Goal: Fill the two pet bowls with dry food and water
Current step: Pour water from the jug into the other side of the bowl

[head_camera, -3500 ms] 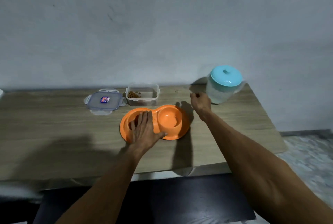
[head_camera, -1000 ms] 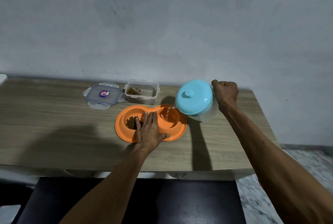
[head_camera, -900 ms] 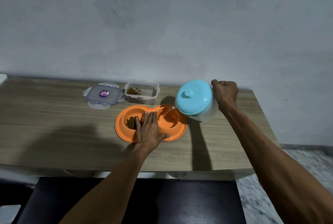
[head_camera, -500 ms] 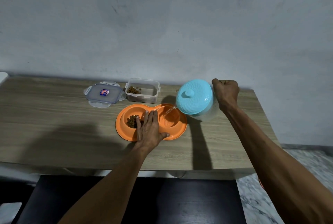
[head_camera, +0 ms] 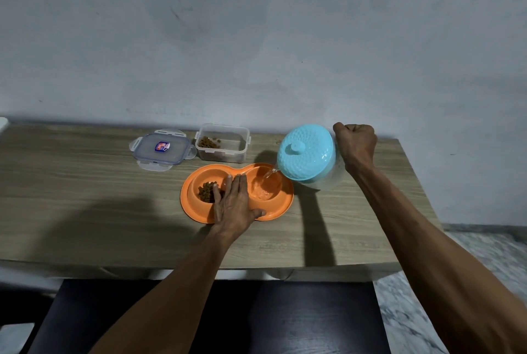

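An orange double pet bowl [head_camera: 273, 209] lies on the wooden table [head_camera: 85, 211]. Its left well holds brown dry food [head_camera: 206, 192]. Its right well holds some water [head_camera: 263, 192]. My left hand [head_camera: 235, 206] lies flat on the middle of the bowl, fingers spread. My right hand [head_camera: 355, 144] is closed on the handle of a clear water jug with a turquoise lid [head_camera: 306, 151]. The jug is tilted left, and a thin stream runs from its spout into the right well.
A clear food container [head_camera: 222, 144] with a little kibble stands behind the bowl. Its lid [head_camera: 162, 149] lies flat to the left. A grey wall rises behind the table. A dark seat [head_camera: 216, 316] is below the table's front edge.
3.5 s ago the jug stood upright at the back right with my right hand near it. It now hangs tilted over the bowl and water keeps pouring. My left hand has stayed put.
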Action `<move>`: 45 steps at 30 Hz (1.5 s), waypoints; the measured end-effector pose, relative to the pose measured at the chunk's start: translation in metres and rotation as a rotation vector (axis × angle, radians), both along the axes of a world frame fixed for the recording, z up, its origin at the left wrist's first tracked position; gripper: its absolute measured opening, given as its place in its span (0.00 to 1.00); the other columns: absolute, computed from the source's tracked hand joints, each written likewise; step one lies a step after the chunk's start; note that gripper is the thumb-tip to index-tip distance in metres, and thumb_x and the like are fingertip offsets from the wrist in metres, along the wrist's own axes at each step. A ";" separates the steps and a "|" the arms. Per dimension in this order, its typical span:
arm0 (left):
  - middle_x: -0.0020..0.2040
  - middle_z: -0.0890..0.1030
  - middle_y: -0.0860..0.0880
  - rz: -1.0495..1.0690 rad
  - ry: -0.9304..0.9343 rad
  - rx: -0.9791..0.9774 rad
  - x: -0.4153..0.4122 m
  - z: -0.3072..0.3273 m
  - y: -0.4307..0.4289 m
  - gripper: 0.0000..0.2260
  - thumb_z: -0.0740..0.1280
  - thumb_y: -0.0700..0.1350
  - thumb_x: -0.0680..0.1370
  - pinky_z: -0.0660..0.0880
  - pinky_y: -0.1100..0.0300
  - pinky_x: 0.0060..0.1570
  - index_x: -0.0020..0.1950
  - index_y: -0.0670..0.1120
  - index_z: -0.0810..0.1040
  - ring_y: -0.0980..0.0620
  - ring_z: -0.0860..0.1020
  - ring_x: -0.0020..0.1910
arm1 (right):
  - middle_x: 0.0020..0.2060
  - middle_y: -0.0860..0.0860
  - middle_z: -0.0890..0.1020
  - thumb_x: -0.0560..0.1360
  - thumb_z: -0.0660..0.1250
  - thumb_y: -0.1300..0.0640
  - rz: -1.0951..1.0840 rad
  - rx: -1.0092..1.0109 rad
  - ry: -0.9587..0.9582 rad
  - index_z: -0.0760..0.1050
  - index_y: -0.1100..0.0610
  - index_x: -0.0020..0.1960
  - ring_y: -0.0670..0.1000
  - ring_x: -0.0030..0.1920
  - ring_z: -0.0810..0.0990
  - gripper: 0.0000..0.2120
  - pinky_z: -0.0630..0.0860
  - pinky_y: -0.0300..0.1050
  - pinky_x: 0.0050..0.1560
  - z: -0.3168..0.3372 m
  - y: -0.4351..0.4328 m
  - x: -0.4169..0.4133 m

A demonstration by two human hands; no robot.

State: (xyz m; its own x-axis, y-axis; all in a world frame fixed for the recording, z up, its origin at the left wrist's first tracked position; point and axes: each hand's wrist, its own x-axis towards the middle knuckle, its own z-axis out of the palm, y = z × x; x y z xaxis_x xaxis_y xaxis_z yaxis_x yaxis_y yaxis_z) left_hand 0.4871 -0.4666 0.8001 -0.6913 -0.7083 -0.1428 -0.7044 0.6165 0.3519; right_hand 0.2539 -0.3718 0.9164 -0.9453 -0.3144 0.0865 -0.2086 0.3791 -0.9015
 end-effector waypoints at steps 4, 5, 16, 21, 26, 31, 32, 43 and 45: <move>0.81 0.52 0.46 -0.001 -0.013 -0.003 -0.001 0.000 0.000 0.48 0.69 0.63 0.72 0.42 0.38 0.76 0.81 0.45 0.46 0.45 0.45 0.81 | 0.22 0.50 0.59 0.66 0.65 0.58 -0.011 0.005 0.001 0.59 0.56 0.24 0.51 0.28 0.58 0.17 0.61 0.43 0.32 0.000 0.001 -0.001; 0.81 0.53 0.46 0.001 -0.010 -0.003 -0.001 0.000 0.000 0.48 0.69 0.63 0.72 0.42 0.38 0.76 0.81 0.45 0.47 0.45 0.46 0.81 | 0.23 0.51 0.59 0.66 0.65 0.58 -0.013 0.007 -0.001 0.60 0.56 0.25 0.51 0.29 0.58 0.17 0.61 0.43 0.32 0.001 0.001 -0.001; 0.81 0.53 0.46 -0.001 -0.011 -0.018 0.000 0.001 0.000 0.48 0.69 0.63 0.72 0.42 0.38 0.75 0.80 0.44 0.47 0.45 0.46 0.81 | 0.24 0.54 0.60 0.66 0.64 0.57 -0.005 -0.015 0.000 0.62 0.58 0.25 0.53 0.31 0.59 0.15 0.62 0.44 0.33 -0.001 0.002 -0.003; 0.81 0.54 0.46 -0.006 -0.010 -0.031 0.000 0.001 0.001 0.47 0.69 0.63 0.72 0.43 0.38 0.76 0.80 0.44 0.48 0.44 0.47 0.81 | 0.23 0.52 0.59 0.66 0.64 0.58 0.000 -0.027 -0.007 0.58 0.55 0.23 0.53 0.31 0.59 0.18 0.62 0.45 0.34 -0.002 0.002 -0.004; 0.81 0.53 0.46 -0.007 -0.008 -0.026 0.001 0.001 0.001 0.47 0.69 0.63 0.73 0.41 0.38 0.75 0.80 0.44 0.47 0.45 0.46 0.81 | 0.23 0.51 0.59 0.66 0.65 0.58 -0.010 -0.040 -0.015 0.58 0.55 0.23 0.52 0.29 0.58 0.19 0.62 0.45 0.33 -0.004 0.002 -0.004; 0.81 0.53 0.46 -0.008 -0.007 -0.026 0.001 0.001 0.000 0.48 0.69 0.63 0.72 0.42 0.38 0.75 0.80 0.44 0.47 0.44 0.46 0.81 | 0.22 0.50 0.59 0.66 0.65 0.58 -0.024 -0.074 -0.068 0.57 0.55 0.23 0.51 0.29 0.58 0.19 0.61 0.45 0.33 -0.009 0.002 -0.008; 0.81 0.53 0.46 -0.010 -0.008 -0.026 0.001 0.001 0.000 0.48 0.69 0.63 0.72 0.42 0.38 0.76 0.80 0.44 0.47 0.44 0.46 0.81 | 0.22 0.49 0.58 0.67 0.65 0.59 -0.030 -0.087 -0.096 0.57 0.54 0.23 0.51 0.28 0.57 0.20 0.60 0.45 0.33 -0.010 0.002 -0.009; 0.81 0.53 0.45 -0.016 -0.035 -0.028 0.000 0.001 -0.001 0.47 0.68 0.63 0.73 0.42 0.38 0.75 0.81 0.44 0.47 0.45 0.46 0.81 | 0.18 0.44 0.64 0.66 0.67 0.63 -0.189 -0.270 -0.417 0.63 0.55 0.26 0.48 0.25 0.62 0.15 0.62 0.45 0.31 -0.037 0.005 -0.030; 0.81 0.53 0.45 -0.020 -0.040 -0.037 0.000 0.001 -0.001 0.46 0.67 0.63 0.74 0.42 0.38 0.75 0.80 0.44 0.47 0.44 0.47 0.81 | 0.18 0.45 0.64 0.65 0.66 0.63 -0.218 -0.305 -0.449 0.64 0.55 0.26 0.49 0.25 0.62 0.14 0.61 0.44 0.30 -0.040 0.005 -0.035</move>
State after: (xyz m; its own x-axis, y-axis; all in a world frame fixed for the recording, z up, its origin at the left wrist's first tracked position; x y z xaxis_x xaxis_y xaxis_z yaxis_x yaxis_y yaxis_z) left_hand 0.4875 -0.4672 0.8009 -0.6993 -0.7001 -0.1446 -0.7052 0.6424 0.3001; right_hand 0.2184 -0.3672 0.8763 -0.9504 -0.1326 -0.2815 0.2729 0.0798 -0.9587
